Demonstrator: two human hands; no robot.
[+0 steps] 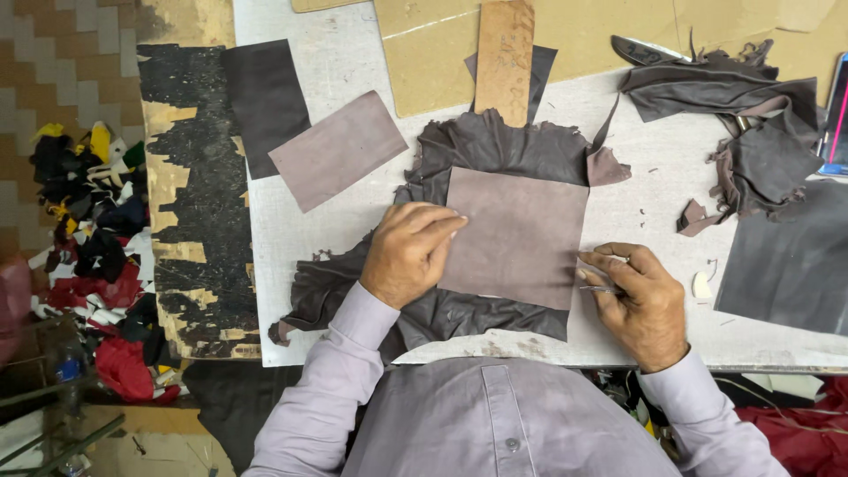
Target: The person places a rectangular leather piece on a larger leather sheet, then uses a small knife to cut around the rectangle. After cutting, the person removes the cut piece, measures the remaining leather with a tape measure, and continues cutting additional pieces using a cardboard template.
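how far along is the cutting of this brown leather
Done, it seems: two cut rectangles, a dark piece and a lighter piece, lie aside at upper left. In hand: the left hand presses a rectangular panel flat on the ragged dark hide, while the right hand holds a thin tool at its right edge. Left: the hide around the panel looks uncut.

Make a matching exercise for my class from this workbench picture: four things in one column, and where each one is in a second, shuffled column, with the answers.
Things
1. left hand
2. right hand
3. tan strip
4. scrap heap

Places
A. top right of the table
B. pressing the rectangular pattern piece at its left edge
C. at the pattern's right edge, holding a small tool
D. top centre, beyond the dark hide

Pairs: 1-B, 2-C, 3-D, 4-A
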